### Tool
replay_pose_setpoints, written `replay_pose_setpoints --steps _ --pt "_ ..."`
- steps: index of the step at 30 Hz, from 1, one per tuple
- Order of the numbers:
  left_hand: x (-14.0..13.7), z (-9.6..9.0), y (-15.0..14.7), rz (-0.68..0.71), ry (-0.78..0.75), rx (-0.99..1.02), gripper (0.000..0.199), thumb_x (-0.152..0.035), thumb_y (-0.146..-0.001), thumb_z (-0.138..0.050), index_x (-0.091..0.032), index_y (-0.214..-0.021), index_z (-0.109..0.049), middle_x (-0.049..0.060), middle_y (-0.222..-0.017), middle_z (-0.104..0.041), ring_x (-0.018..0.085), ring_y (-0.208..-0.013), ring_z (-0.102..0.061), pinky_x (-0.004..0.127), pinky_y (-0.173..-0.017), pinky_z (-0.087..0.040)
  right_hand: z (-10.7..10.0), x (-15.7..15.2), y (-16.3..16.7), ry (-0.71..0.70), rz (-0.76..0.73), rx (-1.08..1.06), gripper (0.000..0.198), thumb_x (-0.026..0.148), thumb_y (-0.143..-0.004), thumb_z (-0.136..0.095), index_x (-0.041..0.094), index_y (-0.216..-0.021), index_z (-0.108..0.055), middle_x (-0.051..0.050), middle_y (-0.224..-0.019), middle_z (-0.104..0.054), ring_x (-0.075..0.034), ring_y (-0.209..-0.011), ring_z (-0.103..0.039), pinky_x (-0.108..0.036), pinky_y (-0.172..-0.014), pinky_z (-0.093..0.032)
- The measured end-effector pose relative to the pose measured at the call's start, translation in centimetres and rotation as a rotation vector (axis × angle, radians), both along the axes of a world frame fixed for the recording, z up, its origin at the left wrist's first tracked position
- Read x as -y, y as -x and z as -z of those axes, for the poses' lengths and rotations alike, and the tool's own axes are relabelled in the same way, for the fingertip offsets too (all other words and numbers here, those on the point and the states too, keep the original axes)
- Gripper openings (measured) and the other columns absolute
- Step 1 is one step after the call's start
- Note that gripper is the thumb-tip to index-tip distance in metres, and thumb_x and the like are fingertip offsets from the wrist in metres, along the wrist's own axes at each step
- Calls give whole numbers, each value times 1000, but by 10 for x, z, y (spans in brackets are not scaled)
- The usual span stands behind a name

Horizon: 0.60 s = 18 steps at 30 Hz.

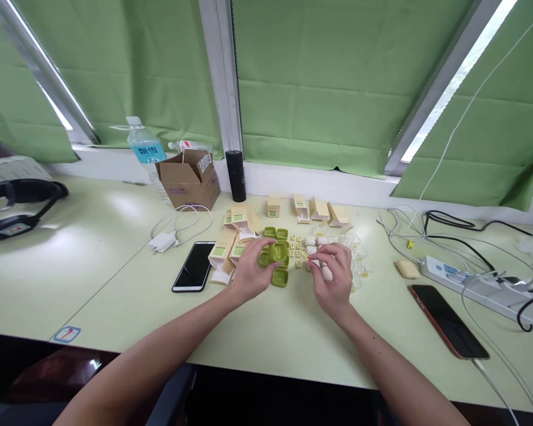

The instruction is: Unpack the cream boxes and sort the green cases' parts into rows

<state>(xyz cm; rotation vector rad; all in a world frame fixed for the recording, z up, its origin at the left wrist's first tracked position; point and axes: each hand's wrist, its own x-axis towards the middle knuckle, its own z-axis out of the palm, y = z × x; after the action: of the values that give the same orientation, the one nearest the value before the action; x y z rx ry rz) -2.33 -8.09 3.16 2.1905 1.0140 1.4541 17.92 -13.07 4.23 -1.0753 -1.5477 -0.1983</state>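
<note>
Pinched between the thumb and fingers of my left hand is a small olive-green square cup, raised above the table. More green cups stand in a cluster beneath and around it. My right hand is closed at the fingertips on a small pale-yellow piece, whose exact kind I cannot make out. Between the hands lie short columns of similar little yellow pieces. Several whitish rounded blocks sit under my right fingers, partly hidden. Clear plastic pieces spread out to their right.
Small cardboard boxes lie left, others at the back. A phone, charger, brown carton, bottle, black cylinder and headset stand leftward. Rightward are another phone, power strip and cables.
</note>
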Motion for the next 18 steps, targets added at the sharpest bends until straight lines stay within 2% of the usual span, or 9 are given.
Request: replay_pose_setpoints --steps 4,8,13,18 --pt "-6 -1 3 -32 -20 131 39 -24 -86 -69 -22 -123 -60 8 -122 -67 27 -117 -63 45 -102 -53 7 -14 -10 161 55 305 17 15 -93 -61 24 -82 -70 -2 -81 -71 -22 -89 -57 -40 -85 -39" --pt "-5 -1 1 -32 -27 133 38 -23 -85 -69 -22 -122 -60 8 -120 -68 26 -117 -64 45 -103 -53 17 -25 -6 250 118 568 20 8 -89 -63 22 -76 -71 -1 -74 -73 -20 -87 -55 -38 -84 -30" --pt "-2 -3 0 -74 -47 118 40 -23 -85 -69 -22 -123 -59 8 -121 -69 26 -116 -65 45 -102 -53 23 -30 3 348 155 715 20 7 -84 -67 21 -70 -72 -3 -67 -71 -20 -81 -51 -37 -78 -27" --pt "0 -7 -1 -64 -68 95 36 -22 -86 -68 -23 -122 -61 7 -121 -70 26 -116 -65 45 -103 -52 24 -30 5 379 207 790 20 8 -84 -67 20 -67 -71 -5 -66 -71 -21 -81 -53 -38 -76 -25"
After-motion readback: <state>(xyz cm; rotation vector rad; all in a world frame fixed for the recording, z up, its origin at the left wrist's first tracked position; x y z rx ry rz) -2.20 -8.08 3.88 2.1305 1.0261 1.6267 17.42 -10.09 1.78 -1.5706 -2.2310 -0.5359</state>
